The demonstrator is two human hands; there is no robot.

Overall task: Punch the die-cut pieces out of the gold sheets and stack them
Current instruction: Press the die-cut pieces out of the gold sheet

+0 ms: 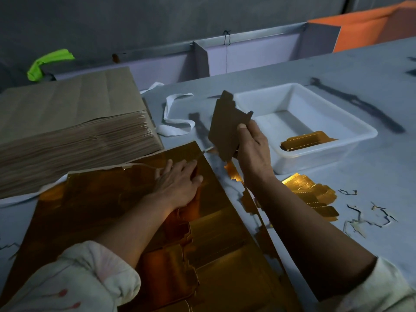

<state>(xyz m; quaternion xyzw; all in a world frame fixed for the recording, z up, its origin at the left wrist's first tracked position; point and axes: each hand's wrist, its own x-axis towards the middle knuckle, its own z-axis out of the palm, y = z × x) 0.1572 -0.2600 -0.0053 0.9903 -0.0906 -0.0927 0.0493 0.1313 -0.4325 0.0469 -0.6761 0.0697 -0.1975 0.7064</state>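
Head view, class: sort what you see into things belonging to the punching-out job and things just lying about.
Job: gold sheet under the left hand; die-cut piece pinched by the right hand; pile of gold pieces on the table; white tray holding more.
Lying about: white strap; green tape wrap; orange board; offcut slivers.
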